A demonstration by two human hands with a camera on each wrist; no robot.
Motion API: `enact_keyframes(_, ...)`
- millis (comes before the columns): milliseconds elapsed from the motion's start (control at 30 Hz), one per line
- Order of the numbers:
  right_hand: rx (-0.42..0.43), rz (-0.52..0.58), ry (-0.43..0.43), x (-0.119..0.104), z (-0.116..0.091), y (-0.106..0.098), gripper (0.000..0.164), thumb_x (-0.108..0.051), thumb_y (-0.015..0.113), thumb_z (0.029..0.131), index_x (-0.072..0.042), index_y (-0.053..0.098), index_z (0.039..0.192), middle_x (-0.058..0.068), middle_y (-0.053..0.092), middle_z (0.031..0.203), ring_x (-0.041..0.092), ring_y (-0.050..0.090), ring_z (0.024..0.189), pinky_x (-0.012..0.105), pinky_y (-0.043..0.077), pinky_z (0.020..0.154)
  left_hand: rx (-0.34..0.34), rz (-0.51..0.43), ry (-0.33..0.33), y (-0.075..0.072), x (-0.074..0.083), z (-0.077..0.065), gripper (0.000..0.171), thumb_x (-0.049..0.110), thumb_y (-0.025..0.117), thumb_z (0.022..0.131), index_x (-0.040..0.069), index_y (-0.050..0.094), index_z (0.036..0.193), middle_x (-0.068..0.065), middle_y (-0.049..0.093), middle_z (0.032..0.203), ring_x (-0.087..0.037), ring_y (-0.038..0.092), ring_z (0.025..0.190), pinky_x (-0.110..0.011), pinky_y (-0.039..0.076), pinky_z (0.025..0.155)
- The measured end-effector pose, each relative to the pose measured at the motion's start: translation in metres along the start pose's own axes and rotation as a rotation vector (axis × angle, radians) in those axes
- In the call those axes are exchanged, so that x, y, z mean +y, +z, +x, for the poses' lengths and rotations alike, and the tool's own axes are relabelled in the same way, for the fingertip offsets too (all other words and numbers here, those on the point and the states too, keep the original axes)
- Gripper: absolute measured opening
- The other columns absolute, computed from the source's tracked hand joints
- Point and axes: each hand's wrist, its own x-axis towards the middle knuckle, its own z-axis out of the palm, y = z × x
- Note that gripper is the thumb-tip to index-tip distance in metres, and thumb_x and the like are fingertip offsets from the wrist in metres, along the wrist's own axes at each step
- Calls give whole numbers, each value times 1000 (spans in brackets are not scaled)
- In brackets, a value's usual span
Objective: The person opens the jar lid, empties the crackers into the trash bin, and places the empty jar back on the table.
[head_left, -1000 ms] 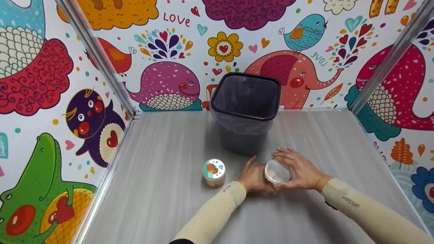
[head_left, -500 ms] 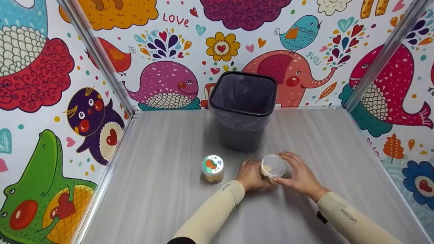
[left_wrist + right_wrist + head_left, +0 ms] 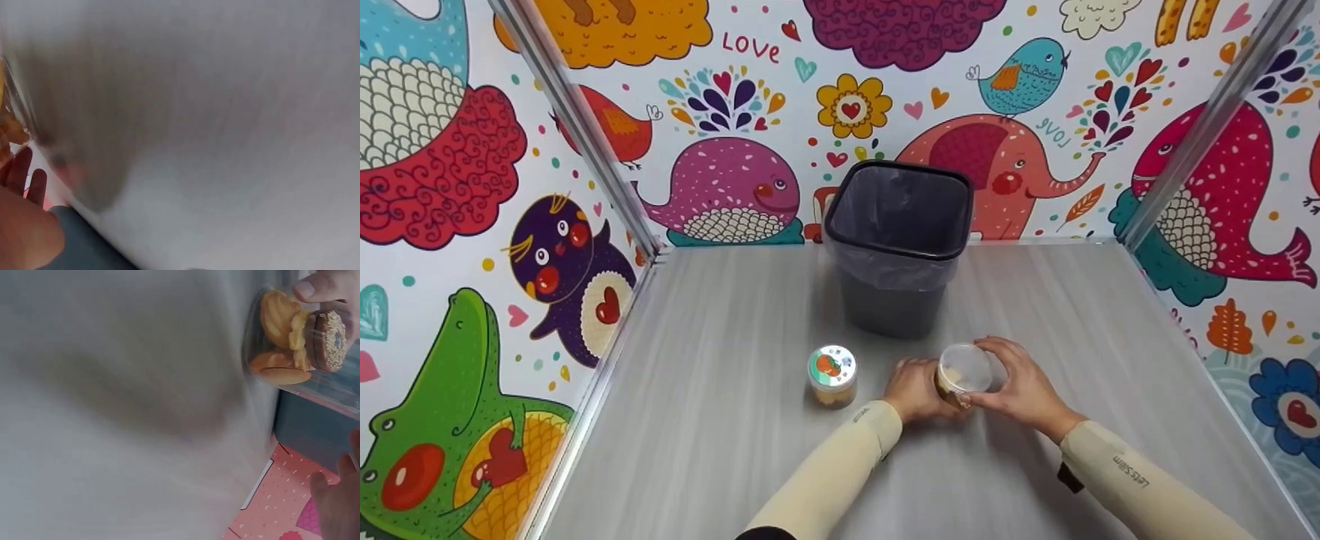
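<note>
A clear plastic jar (image 3: 966, 367) of cookies stands tilted between my two hands in the head view. My left hand (image 3: 916, 391) grips its lower side, with the thumb toward me. My right hand (image 3: 1024, 390) holds around the round top, thumb at the near edge and fingers at the far edge. Whether a see-through lid covers the top cannot be told. Several cookies (image 3: 281, 320) show through the jar wall in the right wrist view, one covered in seeds. A second jar (image 3: 832, 375), with a printed white and green lid, stands left of my left hand.
A dark bin (image 3: 896, 292) lined with a plastic bag stands beyond the jars near the back wall. The grey table (image 3: 720, 420) is bounded by cartoon-printed walls (image 3: 727, 187) and metal posts.
Since one second ago the right hand has turned slightly about the jar's top, and the top has tilted toward it. The head view has shifted a little. The second jar stays put.
</note>
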Motion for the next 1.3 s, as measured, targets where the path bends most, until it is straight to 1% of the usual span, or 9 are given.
enact_keyframes(167,-61,72,-22,8,4,-8,88,-40,97,59,-7,60,131,9,52,142,31,38,138,55,30,108,13,4,2,6,2,0,64,61,89,54,24,71,103,20,68,90,-5,61,89,-27,38,100)
enact_keyframes(367,-81,55,-85,17,4,-9,86,-42,95,62,-9,60,134,5,53,144,33,38,139,29,23,113,-3,12,-11,7,4,-2,66,61,90,53,23,70,104,20,67,90,-5,60,91,-28,35,106)
enact_keyframes(467,-64,37,-89,15,1,-5,86,-43,93,63,-7,60,134,8,54,142,33,40,137,22,22,111,-9,-5,-21,6,3,-3,69,56,91,53,21,68,108,17,67,93,-7,60,94,-28,34,106)
enact_keyframes(600,-39,-5,-62,9,-1,-1,85,-43,93,63,-6,61,133,11,54,141,32,42,136,38,33,110,2,-33,-18,7,1,-4,70,52,92,54,20,66,110,14,68,95,-9,61,95,-30,35,107)
enact_keyframes(733,-22,-21,-20,3,0,3,86,-42,94,62,-4,61,132,14,53,140,36,45,133,56,40,102,26,-3,10,6,-2,-1,67,54,91,54,21,68,108,15,69,95,-8,62,93,-33,36,107)
enact_keyframes(933,20,-62,-21,2,6,7,88,-47,95,57,-6,63,128,14,55,137,35,50,128,54,43,98,19,32,27,3,-5,4,65,58,90,54,24,69,105,18,69,94,-3,62,92,-31,35,107)
enact_keyframes(1067,15,-41,-101,8,10,2,87,-45,96,57,-5,65,127,10,58,136,31,49,130,38,39,105,15,46,39,2,-4,6,66,60,89,52,24,70,104,18,69,92,-2,63,90,-31,35,107)
enact_keyframes(1167,-42,-17,-158,14,14,-4,87,-46,95,59,-7,64,130,6,58,137,32,45,133,30,33,108,-3,45,43,1,-1,7,67,61,89,52,25,70,105,17,70,92,0,63,89,-31,34,108)
enact_keyframes(1300,-195,32,-184,20,20,-15,87,-46,93,62,-11,61,135,12,49,147,39,36,138,49,32,109,-65,45,31,1,1,8,72,62,90,51,26,70,110,19,69,95,3,61,92,-33,31,111)
